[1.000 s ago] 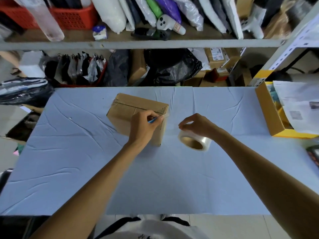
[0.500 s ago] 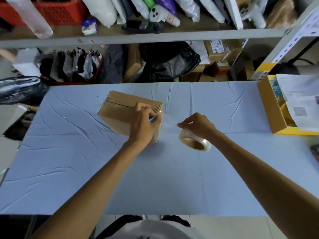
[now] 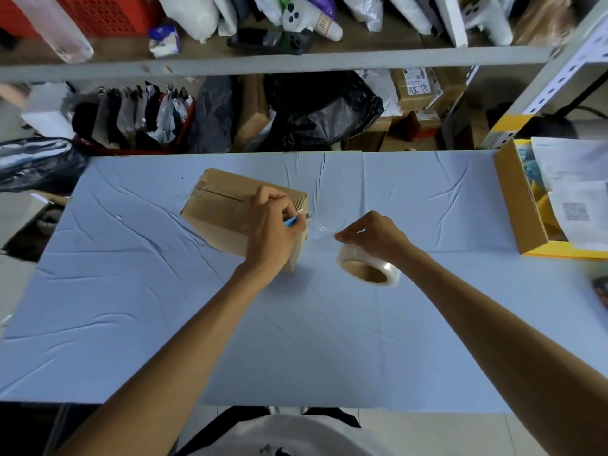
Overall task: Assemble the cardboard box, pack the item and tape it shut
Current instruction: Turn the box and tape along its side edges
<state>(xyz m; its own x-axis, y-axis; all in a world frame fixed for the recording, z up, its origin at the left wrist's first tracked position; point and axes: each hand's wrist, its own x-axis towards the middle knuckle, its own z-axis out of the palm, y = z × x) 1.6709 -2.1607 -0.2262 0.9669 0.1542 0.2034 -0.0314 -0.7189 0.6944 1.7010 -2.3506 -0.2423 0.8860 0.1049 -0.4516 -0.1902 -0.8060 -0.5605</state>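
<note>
Right, the cardboard box [image 3: 227,205] sits on the table [image 3: 164,307], toward the far middle, flaps closed, so whatever is inside is hidden. The left hand [image 3: 274,228] covers the box's near right corner, fingers curled round a small blue-handled cutter [image 3: 291,221]. Only a sliver of blue and a thin bright tip show, with the tip at the box's right top edge. Whether it touches the tape strand [image 3: 320,228] I cannot tell. That clear strand is barely visible, a faint sheen running from the box corner toward the right hand [image 3: 375,236].

The right hand is curled over the top of the tape roll [image 3: 368,269], gripping it just to the right of the box. Its fingertips are tucked out of sight, and I cannot tell if the roll rests on the table or hangs just above it.

At the right edge an open yellow-trimmed carton [image 3: 519,205] is cut off. Papers [image 3: 574,210] lie over it with a QR code, the print too blurred to read. On the shelf [image 3: 263,62] a white gadget [image 3: 309,19] carries a sticker reading something like "A2". The parcels [image 3: 416,87] beneath have labels and handwriting I cannot read.
</note>
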